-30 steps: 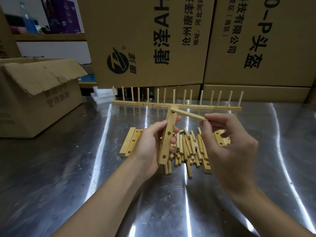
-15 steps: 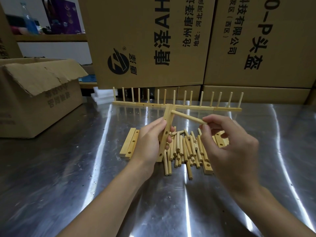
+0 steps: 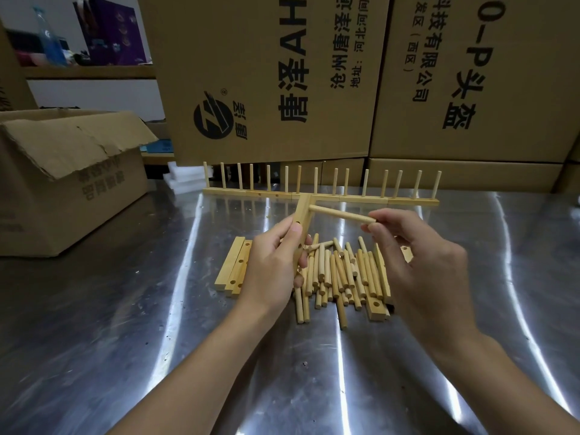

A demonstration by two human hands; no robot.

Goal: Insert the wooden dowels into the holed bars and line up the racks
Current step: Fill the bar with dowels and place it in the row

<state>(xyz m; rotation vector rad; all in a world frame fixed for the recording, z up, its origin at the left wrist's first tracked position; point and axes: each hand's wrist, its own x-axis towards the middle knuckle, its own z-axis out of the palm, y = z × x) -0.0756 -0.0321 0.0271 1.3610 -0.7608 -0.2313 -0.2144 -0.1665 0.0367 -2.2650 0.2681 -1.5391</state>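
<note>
my left hand (image 3: 273, 265) is wrapped round a holed bar (image 3: 303, 211), thumb pressed on its drilled face, holding it nearly upright above the table (image 3: 125, 340) so the holes face my other hand and i can see them. my right hand (image 3: 420, 268) pinches the far end of a dowel (image 3: 342, 213) between thumb and fingertips, the other fingers loosely curled. the dowel lies almost level, with its near end meeting the top hole of the bar. i grip it at the tail so i can push along its length and twist if it binds. how deep it sits i cannot tell, as the joint is too small to read. the lower holes on the bar look bare, so i judge this rack is only beginning. directly under my hands is the pile of loose dowels (image 3: 342, 274), near enough to grab the next one without reaching. the spare bars (image 3: 233, 268) lie stacked just left of the pile, and at least one more bar (image 3: 376, 309) is half buried on its right edge. the finished racks (image 3: 320, 196) stand end to end along the back of the table, pegs up, in front of the cardboard boxes (image 3: 266, 73). they are out of my working space and already in line for this one to join. if the dowel goes in crooked it could jam, so i need it square to the bar.
</note>
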